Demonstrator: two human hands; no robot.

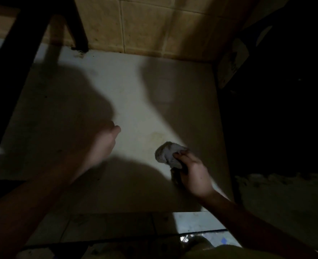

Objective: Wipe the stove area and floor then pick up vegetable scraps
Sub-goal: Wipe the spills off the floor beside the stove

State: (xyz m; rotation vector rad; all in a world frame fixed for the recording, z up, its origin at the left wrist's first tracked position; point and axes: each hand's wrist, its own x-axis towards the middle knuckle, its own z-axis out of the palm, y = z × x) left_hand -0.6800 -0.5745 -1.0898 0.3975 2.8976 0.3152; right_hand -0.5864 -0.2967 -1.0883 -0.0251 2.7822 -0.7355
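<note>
Pretty dim shot, most of it in shadow; the right hand [193, 172] has its fingers curled round a crumpled grey cloth [168, 154], which sits pressed on the pale off-white flat surface [128, 86] near its right edge, right at the border of the lit patch. The left hand [102, 144] reaches out over the middle-left of that surface, thumb poking into the light; it's motion-blurred and half in shadow, so I can't tell if it's open or closed (looks like nothing in it, but don't quote me).

Around it: a beige tiled wall [145, 25] runs along the back; two dark frame legs [77, 27] come down at the upper left, meeting the surface by the back corner, with some dark grime at the foot; a big dark bulk [276, 100] boxes in the right side. There's a faint yellowish stain [156, 136] just up-left of the cloth. Near the bottom edge are grubby floor tiles [107, 227] and a bright patch with something shiny and crinkly [195, 238].

On the right a pale panel [231, 62] leans against the dark bulk; it has dark marks on it, too blurry to read.
</note>
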